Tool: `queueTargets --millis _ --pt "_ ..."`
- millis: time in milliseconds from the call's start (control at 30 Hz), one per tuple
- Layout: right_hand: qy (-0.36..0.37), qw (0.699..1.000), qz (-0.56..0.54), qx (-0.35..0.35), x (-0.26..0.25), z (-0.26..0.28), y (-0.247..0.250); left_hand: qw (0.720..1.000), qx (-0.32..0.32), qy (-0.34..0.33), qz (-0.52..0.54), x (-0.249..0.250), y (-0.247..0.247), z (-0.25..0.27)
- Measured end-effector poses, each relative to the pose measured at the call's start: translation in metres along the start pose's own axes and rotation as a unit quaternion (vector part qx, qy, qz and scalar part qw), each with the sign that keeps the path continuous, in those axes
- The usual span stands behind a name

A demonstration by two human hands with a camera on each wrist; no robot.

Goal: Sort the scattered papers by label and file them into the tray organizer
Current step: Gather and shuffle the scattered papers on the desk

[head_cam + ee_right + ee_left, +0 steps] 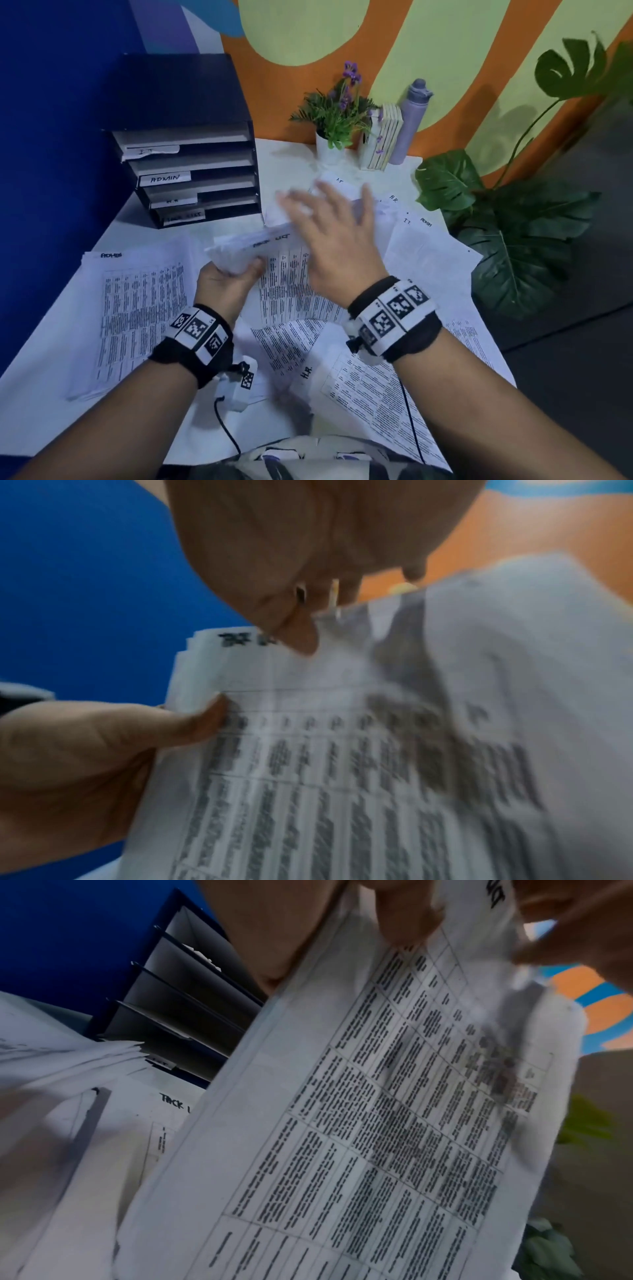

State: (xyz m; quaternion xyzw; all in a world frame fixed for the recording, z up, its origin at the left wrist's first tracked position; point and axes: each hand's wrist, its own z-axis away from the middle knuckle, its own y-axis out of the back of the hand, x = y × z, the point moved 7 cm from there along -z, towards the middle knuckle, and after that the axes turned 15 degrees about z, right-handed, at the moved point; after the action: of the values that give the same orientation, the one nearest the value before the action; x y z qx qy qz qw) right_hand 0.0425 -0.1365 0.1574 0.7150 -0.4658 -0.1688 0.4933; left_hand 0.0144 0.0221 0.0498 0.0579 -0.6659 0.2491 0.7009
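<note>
Several sheets (239, 251) sit pinched in the left hand (226, 284), near the organizer (191, 164); the right hand (329, 240), fingers spread, should square their edges.

The right hand (329, 236) is motion-blurred; the held sheets' (253, 245) label is half-legible; the lowest tray tag (184, 216) is unreadable.

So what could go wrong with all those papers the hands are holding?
The left hand pinches only one corner of the thin white printed paper stack, so sheets might slip out or crumple. The open right hand looks blurred, so it might knock the loose labelled sheets lying behind it.
</note>
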Motion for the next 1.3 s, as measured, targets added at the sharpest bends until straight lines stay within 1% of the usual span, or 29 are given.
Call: queueTargets --millis 33,67,100,133,167,200,233,267,333,400,467,533,567,633,700,767,867,967,1000,1067,1100,1133,1200,1233,1300 --pt "-0.083 0.996 -0.035 0.029 0.021 0.005 -0.004 1.000 0.001 0.004 0.003 -0.001 0.002 -0.001" --pt "-0.185 0.977 -0.093 0.044 0.044 0.013 -0.012 1.000 0.002 0.002 0.000 -0.001 0.004 -0.002" --pt "-0.290 0.937 -0.190 0.036 0.065 0.024 -0.027 1.000 -0.010 0.007 0.002 -0.001 0.003 -0.002" --pt "-0.380 0.870 -0.315 0.011 0.080 0.037 -0.047 1.000 -0.015 0.008 0.004 -0.001 0.003 -0.002" --pt "-0.440 0.785 -0.436 -0.014 0.085 0.049 -0.068 1.000 -0.022 0.020 0.002 -0.002 0.003 -0.003" --pt "-0.468 0.709 -0.526 -0.037 0.083 0.059 -0.084 0.999 -0.017 0.033 -0.003 -0.004 0.003 -0.004" --pt "-0.477 0.665 -0.572 -0.059 0.078 0.065 -0.094 0.999 -0.019 0.039 0.000 -0.006 0.004 -0.007" --pt "-0.473 0.655 -0.585 -0.077 0.074 0.068 -0.100 0.999 -0.020 0.044 0.004 -0.008 0.002 -0.009" --pt "-0.460 0.662 -0.588 -0.075 0.067 0.067 -0.103 0.998 -0.010 0.058 0.009 -0.010 -0.001 -0.010" --pt "-0.450 0.653 -0.606 -0.054 0.060 0.064 -0.103 0.998 0.014 0.049 0.042 -0.008 -0.001 -0.012" --pt "-0.457 0.650 -0.607 -0.030 0.058 0.068 -0.103 0.996 0.035 0.038 0.070 -0.006 0.001 -0.013" --pt "-0.472 0.644 -0.601 -0.025 0.059 0.081 -0.109 0.995 0.040 0.067 0.069 -0.014 0.003 -0.013" --pt "-0.476 0.637 -0.605 -0.038 0.058 0.089 -0.114 0.995 0.040 0.079 0.053 -0.021 0.005 -0.014" --pt "-0.474 0.629 -0.609 -0.095 0.051 0.104 -0.130 0.994 0.046 0.099 -0.004 -0.039 0.013 -0.011" --pt "-0.458 0.643 -0.590 -0.171 0.040 0.114 -0.143 0.992 0.046 0.104 -0.046 -0.053 0.018 -0.007" --pt "-0.445 0.664 -0.564 -0.211 0.037 0.118 -0.150 0.992 0.045 0.097 -0.060 -0.057 0.019 -0.007" --pt "-0.416 0.675 -0.568 -0.221 0.041 0.109 -0.146 0.993 0.048 0.083 -0.062 -0.045 0.019 -0.015" --pt "-0.343 0.694 -0.579 -0.256 0.036 0.097 -0.133 0.995 0.050 0.073 -0.037 -0.030 0.028 -0.025" --pt "-0.341 0.693 -0.580 -0.257 0.033 0.095 -0.131 0.996 0.048 0.069 -0.018 -0.027 0.034 -0.028" --pt "-0.380 0.679 -0.584 -0.233 0.028 0.093 -0.137 0.997 0.032 0.074 0.019 -0.027 0.047 -0.029" --pt "-0.399 0.673 -0.582 -0.222 0.024 0.091 -0.142 0.995 0.021 0.095 0.010 -0.031 0.053 -0.027" --pt "-0.410 0.671 -0.578 -0.215 0.018 0.089 -0.147 0.992 0.013 0.124 -0.023 -0.040 0.062 -0.023" --pt "-0.416 0.672 -0.572 -0.218 0.002 0.081 -0.153 0.980 -0.005 0.161 -0.116 -0.056 0.086 -0.012" --pt "-0.406 0.677 -0.569 -0.228 -0.009 0.076 -0.155 0.975 -0.009 0.158 -0.153 -0.061 0.100 -0.009" --pt "-0.366 0.690 -0.569 -0.257 -0.035 0.065 -0.157 0.969 0.006 0.144 -0.198 -0.062 0.131 -0.005"
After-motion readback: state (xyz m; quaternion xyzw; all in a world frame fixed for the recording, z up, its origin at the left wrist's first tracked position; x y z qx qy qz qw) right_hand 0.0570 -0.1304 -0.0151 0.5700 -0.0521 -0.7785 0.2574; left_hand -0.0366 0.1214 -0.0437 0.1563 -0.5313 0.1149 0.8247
